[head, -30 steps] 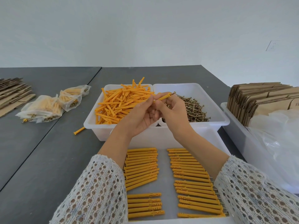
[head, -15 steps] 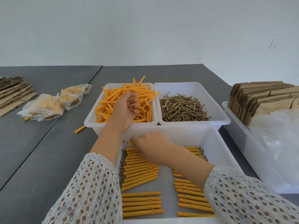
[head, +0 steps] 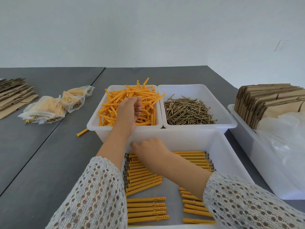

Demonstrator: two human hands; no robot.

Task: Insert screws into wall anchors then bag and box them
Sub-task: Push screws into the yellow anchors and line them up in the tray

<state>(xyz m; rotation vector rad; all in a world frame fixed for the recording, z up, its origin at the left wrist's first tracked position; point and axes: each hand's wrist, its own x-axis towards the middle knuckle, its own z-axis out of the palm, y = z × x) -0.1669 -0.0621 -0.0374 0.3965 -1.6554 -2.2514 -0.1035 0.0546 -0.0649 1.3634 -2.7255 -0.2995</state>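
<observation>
Now the right hand (head: 151,150) has lowered into the white plastic tray (head: 231,156), probably laying down a finished orange anchor, its grip hidden; the left hand (head: 129,113), loosely curled, reaches loose orange plastic anchors (head: 112,103).

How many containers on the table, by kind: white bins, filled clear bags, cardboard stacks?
White bins: 4 (anchor bin, screw bin, front bin, right bin)
Filled clear bags: 2 clearly separable (near bag, far bag); any more cannot be told apart
Cardboard stacks: 2 (left stack, right stack)
Total: 8
</observation>
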